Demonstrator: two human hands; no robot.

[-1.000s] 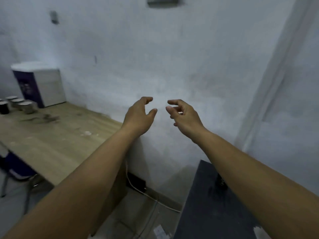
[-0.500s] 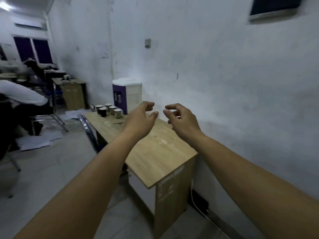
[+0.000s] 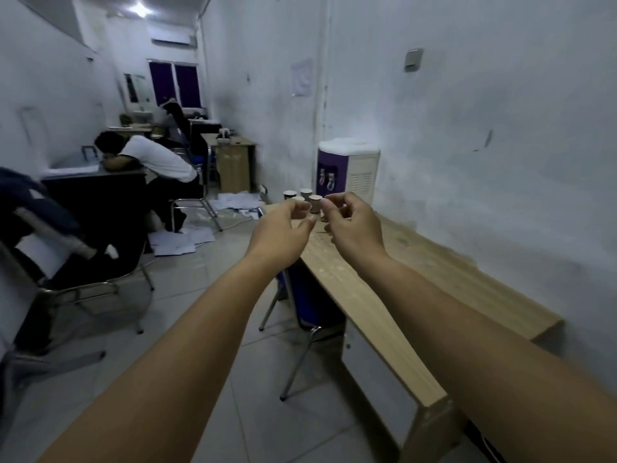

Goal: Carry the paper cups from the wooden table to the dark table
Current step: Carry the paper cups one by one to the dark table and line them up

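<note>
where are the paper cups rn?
Head view: the paper cups stand clustered at the far end of the wooden table, just left of the water dispenser, partly hidden behind both raised hands.

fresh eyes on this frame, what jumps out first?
Two bare forearms stretch up the middle, the left hand and right hand raised side by side, fingers loosely curled and holding nothing. Just beyond them a cluster of paper cups stands at the far end of the long wooden table, beside a purple and white water dispenser. At left, a person slumps over a dark desk.
</note>
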